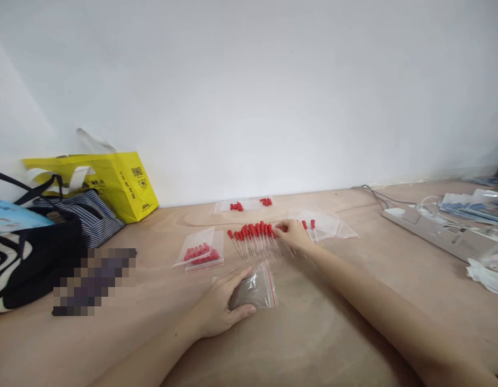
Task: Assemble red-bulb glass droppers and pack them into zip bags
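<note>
My left hand (pixel 222 303) lies on a small clear zip bag (pixel 255 287), thumb and fingers spread apart over its left side. The bag looks flat, with a red line along its right edge. Past it, a row of droppers (pixel 255 239) with red bulbs and thin clear stems lies on the table. At the row's right end, my right hand (pixel 293 235) pinches a dropper by its red bulb; the fingers partly cover it. Two more droppers (pixel 312 224) lie on a clear bag (pixel 338 228) just right of that hand.
Left of the row is a clear bag with red bulbs (pixel 200 252). Another bag with red-bulbed pieces (pixel 236 206) lies by the wall. A yellow bag (pixel 128 188) and striped pouch (pixel 99 215) stand left. A power strip (pixel 426 231) with cables sits right, near crumpled tissue (pixel 486 275).
</note>
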A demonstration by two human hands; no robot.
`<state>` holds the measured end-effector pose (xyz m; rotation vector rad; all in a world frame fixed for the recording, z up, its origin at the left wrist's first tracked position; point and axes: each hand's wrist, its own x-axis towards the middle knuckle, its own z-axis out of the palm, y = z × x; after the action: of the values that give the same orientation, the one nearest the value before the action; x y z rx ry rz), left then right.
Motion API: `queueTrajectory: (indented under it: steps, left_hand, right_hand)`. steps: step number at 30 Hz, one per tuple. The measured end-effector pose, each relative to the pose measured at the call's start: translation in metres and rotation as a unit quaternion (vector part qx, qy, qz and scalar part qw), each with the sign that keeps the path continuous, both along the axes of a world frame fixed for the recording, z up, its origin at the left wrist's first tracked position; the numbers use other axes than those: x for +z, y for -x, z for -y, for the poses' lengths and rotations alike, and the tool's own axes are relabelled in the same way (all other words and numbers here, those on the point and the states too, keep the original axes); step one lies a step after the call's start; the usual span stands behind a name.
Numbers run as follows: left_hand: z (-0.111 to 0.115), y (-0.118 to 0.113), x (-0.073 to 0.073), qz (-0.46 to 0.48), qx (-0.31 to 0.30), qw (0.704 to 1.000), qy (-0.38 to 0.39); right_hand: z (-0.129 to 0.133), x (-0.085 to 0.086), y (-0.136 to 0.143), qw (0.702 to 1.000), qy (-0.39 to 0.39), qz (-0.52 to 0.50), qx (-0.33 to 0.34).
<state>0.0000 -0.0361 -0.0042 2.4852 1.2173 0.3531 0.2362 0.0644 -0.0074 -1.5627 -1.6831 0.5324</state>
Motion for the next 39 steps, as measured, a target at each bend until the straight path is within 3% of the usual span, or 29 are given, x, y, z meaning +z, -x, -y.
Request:
queueTrajectory:
  steps: [3, 7, 14, 18, 23, 26, 28, 30, 34, 39]
  left_hand:
    - [0.001, 0.000, 0.000, 0.003, -0.001, 1.000, 0.001]
    - [0.001, 0.000, -0.002, 0.001, -0.001, 1.000, 0.007]
    - [0.000, 0.000, -0.002, 0.016, -0.007, 1.000, 0.011]
    - [0.000, 0.000, -0.001, 0.024, -0.012, 1.000, 0.011]
    - [0.000, 0.000, -0.001, 0.023, -0.004, 1.000, 0.006]
    - [-0.002, 0.000, -0.004, 0.030, -0.010, 0.999, -0.006]
    - [-0.003, 0.001, -0.006, 0.034, -0.016, 0.999, -0.013]
    - [-0.004, 0.001, -0.008, 0.038, -0.018, 0.999, -0.018]
    - [-0.006, 0.002, -0.013, 0.043, -0.019, 0.998, -0.028]
    - [-0.007, 0.001, -0.015, 0.047, -0.005, 0.998, -0.038]
  right_hand:
    - [-0.027, 0.000, 0.006, 0.999, 0.037, 0.010, -0.038]
    - [-0.044, -0.004, 0.014, 0.995, 0.078, 0.018, -0.064]
    - [-0.052, -0.007, 0.022, 0.990, 0.101, -0.005, -0.101]
    - [-0.049, 0.002, 0.016, 0.990, 0.081, -0.072, -0.090]
    - [-0.019, 0.020, -0.010, 0.976, 0.011, -0.203, -0.082]
    - [0.013, 0.015, -0.020, 0.958, -0.018, -0.275, -0.072]
    - [0.033, 0.005, -0.020, 0.915, -0.041, -0.401, -0.031]
    - [0.049, -0.007, -0.015, 0.885, -0.033, -0.465, -0.014]
    - [0.068, -0.021, -0.001, 0.868, -0.002, -0.496, -0.005]
    - [0.081, -0.020, 0.014, 0.859, 0.042, -0.508, 0.047]
